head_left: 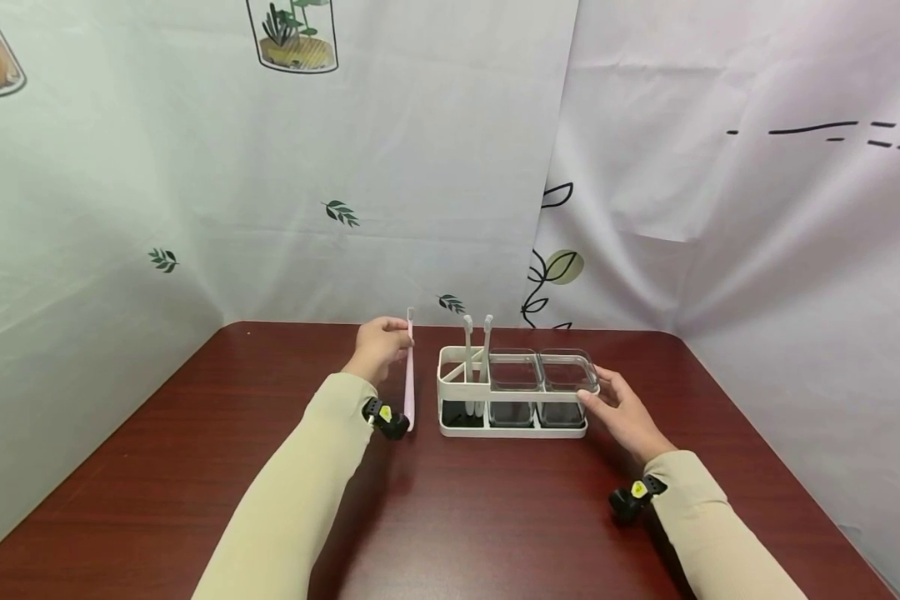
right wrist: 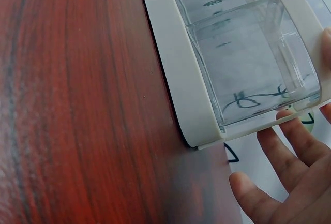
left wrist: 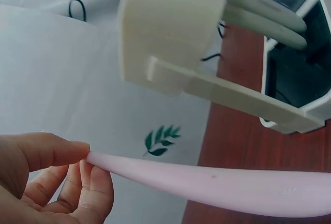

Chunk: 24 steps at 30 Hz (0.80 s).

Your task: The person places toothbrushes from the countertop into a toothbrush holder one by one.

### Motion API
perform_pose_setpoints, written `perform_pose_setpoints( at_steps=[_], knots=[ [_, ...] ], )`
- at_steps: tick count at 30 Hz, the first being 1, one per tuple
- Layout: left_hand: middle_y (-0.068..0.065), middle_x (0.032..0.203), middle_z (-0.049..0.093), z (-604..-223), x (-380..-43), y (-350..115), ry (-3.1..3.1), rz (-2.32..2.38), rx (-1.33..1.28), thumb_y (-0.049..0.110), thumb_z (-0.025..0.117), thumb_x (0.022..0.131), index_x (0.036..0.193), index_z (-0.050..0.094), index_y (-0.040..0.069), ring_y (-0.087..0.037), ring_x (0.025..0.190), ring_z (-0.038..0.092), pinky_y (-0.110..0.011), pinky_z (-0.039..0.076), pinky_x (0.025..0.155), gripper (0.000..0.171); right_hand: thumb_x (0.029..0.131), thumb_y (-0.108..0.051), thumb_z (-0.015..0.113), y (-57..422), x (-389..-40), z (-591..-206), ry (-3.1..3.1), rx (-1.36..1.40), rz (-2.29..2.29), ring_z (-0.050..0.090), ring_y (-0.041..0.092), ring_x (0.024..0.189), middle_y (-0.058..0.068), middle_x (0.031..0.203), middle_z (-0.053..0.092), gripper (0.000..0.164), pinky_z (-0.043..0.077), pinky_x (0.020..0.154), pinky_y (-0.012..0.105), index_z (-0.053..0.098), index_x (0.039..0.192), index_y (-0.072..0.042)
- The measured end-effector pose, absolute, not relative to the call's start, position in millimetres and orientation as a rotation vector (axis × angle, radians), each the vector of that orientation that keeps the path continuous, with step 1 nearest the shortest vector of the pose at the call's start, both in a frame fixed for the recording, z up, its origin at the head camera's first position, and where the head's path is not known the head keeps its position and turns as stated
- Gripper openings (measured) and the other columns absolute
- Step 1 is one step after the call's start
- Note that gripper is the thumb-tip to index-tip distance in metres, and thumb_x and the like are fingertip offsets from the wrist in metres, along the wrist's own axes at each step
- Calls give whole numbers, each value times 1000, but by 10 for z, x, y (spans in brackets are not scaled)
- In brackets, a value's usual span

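My left hand (head_left: 377, 348) pinches a pink toothbrush (head_left: 409, 385) near its upper end, thumb against fingers. The brush stands nearly upright, handle down, just left of a white toothbrush holder (head_left: 461, 390). In the left wrist view the thick pink handle (left wrist: 248, 185) runs off to the right. Two pale toothbrushes (head_left: 468, 350) stand in the holder's left compartment. Two clear cups (head_left: 567, 377) sit side by side in its right part. My right hand (head_left: 626, 414) grips the holder's right end, thumb on the front of the upper rail and fingers at the end.
The holder stands on a dark red-brown wooden table (head_left: 487, 517), towards its far edge. White cloth (head_left: 420, 167) with printed leaves and jars hangs behind and at both sides of the table.
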<state>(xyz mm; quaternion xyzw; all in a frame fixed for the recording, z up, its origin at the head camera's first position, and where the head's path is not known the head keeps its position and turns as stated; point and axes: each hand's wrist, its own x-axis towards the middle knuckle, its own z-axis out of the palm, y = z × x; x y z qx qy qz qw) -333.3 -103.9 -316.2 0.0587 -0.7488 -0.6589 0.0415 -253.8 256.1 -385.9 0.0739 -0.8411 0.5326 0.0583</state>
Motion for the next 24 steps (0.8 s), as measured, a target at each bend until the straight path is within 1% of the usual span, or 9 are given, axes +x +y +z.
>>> perform_pose_setpoints(
  at_steps=[3, 7, 9, 12, 14, 19, 21, 24],
  knots=[
    [-19, 108, 62, -3115, -3293, -1065, -2276, -2059, 165, -7, 58, 87, 115, 60, -5, -22, 88, 62, -37, 53, 84, 28, 96, -29, 60, 2565, -2541, -3860, -2547, 215, 1623, 45, 38, 129, 25, 145, 40, 65, 46, 98, 37, 29, 148, -5],
    [-17, 110, 61, -3042, -3227, -1090, -2247, -2113, 156, -5, 60, 89, 119, 58, -5, -21, 89, 62, -31, 54, 81, 30, 96, -29, 60, 2569, -2543, -3864, -2544, 216, 1629, 45, 38, 129, 25, 145, 39, 65, 47, 93, 28, 29, 148, -5],
    [-16, 110, 61, -3006, -3193, -1096, -2223, -2139, 156, -5, 60, 89, 120, 58, -5, -20, 89, 62, -33, 53, 83, 31, 97, -29, 60, 2566, -2544, -3863, -2542, 220, 1631, 45, 38, 128, 26, 145, 39, 65, 47, 92, 26, 29, 148, -5],
    [-14, 109, 59, -2965, -3153, -1094, -2179, -2179, 151, -6, 60, 88, 119, 58, -3, -20, 89, 62, -36, 52, 88, 31, 97, -28, 60, 2562, -2543, -3864, -2541, 223, 1632, 45, 38, 128, 26, 145, 39, 65, 47, 92, 26, 28, 148, -5],
    [-12, 107, 59, -2941, -3125, -1088, -2150, -2203, 144, -7, 60, 89, 119, 57, -3, -18, 88, 62, -36, 52, 89, 31, 97, -28, 60, 2563, -2544, -3866, -2538, 219, 1640, 45, 38, 129, 26, 145, 39, 65, 47, 92, 26, 28, 148, -5],
    [-8, 102, 57, -2877, -3056, -1058, -2030, -2307, 102, -9, 59, 88, 125, 53, -6, -11, 82, 60, -25, 54, 79, 37, 97, -27, 59, 2565, -2549, -3868, -2535, 216, 1649, 44, 38, 129, 26, 146, 38, 64, 47, 94, 28, 28, 148, -5],
    [-6, 99, 55, -2847, -3025, -1036, -1984, -2341, 85, -10, 59, 88, 125, 53, -6, -11, 83, 60, -23, 54, 77, 38, 97, -27, 59, 2564, -2551, -3866, -2536, 217, 1652, 44, 38, 130, 26, 146, 38, 64, 47, 95, 30, 28, 148, -5],
    [-4, 96, 55, -2802, -2969, -992, -1913, -2374, 70, -11, 59, 87, 122, 54, -5, -13, 85, 61, -22, 53, 75, 36, 97, -27, 59, 2563, -2550, -3862, -2534, 215, 1661, 44, 38, 130, 26, 146, 38, 64, 47, 95, 30, 28, 149, -5]
  ],
)
